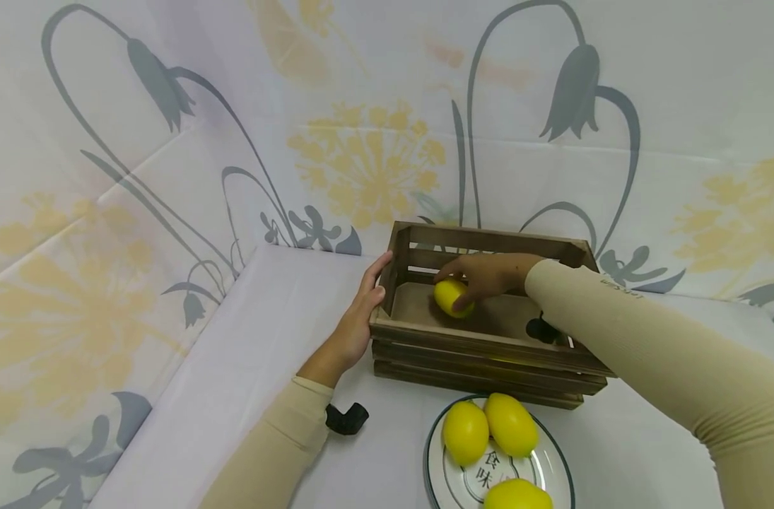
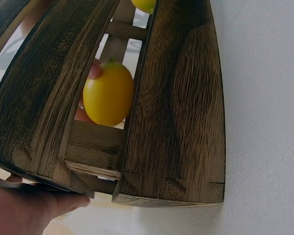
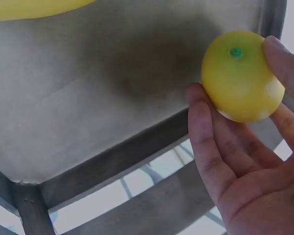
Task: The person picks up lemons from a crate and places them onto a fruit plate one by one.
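Note:
My right hand (image 1: pixel 485 274) reaches down into a slatted brown wooden crate (image 1: pixel 488 360). Between its thumb and fingers it holds a yellow lemon (image 3: pixel 242 78), whose green stem spot shows in the right wrist view. The left wrist view shows this lemon (image 2: pixel 109 94) through the gap between the front slats. At the crate's left end, my left hand (image 1: pixel 355 322) grips the upper edge, thumb near the front corner. Another lemon (image 3: pixel 34 7) lies inside the crate, mostly hidden behind the front slats in the head view.
In front of the crate stands a round white plate (image 1: pixel 434 459) with a dark rim and printed characters. It bears three lemons (image 1: pixel 466 433), one cut off by the frame's bottom. White cloth covers the table (image 1: pixel 189 431); a flower-patterned sheet (image 1: pixel 374 85) hangs close behind the crate.

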The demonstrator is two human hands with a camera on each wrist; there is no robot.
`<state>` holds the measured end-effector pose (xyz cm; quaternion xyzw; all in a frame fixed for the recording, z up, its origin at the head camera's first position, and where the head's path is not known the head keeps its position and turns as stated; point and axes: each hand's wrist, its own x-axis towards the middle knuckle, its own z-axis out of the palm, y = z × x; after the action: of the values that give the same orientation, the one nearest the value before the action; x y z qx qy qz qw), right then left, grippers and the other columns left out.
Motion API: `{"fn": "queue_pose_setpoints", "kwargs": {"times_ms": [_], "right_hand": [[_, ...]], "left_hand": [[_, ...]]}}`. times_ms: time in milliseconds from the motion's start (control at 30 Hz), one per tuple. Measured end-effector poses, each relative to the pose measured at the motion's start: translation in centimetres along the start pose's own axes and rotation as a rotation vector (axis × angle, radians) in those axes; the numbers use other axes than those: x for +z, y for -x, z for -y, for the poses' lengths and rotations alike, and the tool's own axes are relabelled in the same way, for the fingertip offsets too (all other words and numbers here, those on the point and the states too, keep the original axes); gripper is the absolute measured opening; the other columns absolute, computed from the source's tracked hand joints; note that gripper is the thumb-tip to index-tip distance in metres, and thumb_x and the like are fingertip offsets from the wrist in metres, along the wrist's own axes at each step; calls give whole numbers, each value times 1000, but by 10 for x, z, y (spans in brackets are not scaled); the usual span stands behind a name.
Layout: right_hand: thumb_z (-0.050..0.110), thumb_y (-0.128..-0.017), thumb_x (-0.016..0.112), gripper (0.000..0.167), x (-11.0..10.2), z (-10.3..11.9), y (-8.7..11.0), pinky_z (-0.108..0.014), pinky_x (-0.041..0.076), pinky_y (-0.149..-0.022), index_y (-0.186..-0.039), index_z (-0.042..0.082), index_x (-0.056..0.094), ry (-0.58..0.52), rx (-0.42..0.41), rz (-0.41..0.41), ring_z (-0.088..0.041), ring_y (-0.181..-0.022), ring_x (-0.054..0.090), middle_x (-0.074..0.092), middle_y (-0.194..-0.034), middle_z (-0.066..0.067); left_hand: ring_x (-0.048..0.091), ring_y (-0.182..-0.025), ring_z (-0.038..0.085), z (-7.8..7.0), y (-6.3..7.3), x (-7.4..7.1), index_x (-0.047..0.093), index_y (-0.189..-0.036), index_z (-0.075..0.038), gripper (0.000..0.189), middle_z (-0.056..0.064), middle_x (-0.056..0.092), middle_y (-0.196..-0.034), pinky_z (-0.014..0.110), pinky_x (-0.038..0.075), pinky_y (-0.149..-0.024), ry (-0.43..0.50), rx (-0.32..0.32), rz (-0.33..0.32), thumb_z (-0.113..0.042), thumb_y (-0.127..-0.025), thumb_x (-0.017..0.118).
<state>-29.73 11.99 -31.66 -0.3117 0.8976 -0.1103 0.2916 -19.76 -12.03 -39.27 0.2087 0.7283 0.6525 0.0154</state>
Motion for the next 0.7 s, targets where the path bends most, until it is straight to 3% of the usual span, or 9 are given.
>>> {"fn": "queue_pose_setpoints", "kwargs": {"times_ms": [200,400,700], "right_hand": [[27,-91,74,59,-6,4,4,-53,39,-112,-145,16,54,21,-34,-22,-33,-134,45,46,-151,-15],[24,-92,73,56,-11,8,10,-50,44,-108,-143,13,55,55,-88,-47,-30,-127,52,51,-148,-14],[25,-90,75,59,-20,14,20,-45,46,-103,-145,15,54,8,-52,-79,-26,-119,54,54,-142,-10]], "left_hand": [[0,-155,16,-1,1,0,15,-160,-29,53,-10,6,-168,57,1,-123,-4,9,-3,-34,-108,21],[-2,-155,17,0,0,1,13,-161,-27,54,-10,5,-168,58,1,-123,-1,4,2,-35,-108,21],[-1,-155,16,0,0,1,16,-160,-30,53,-10,6,-167,58,0,-123,1,2,-3,-37,-107,21]]}}
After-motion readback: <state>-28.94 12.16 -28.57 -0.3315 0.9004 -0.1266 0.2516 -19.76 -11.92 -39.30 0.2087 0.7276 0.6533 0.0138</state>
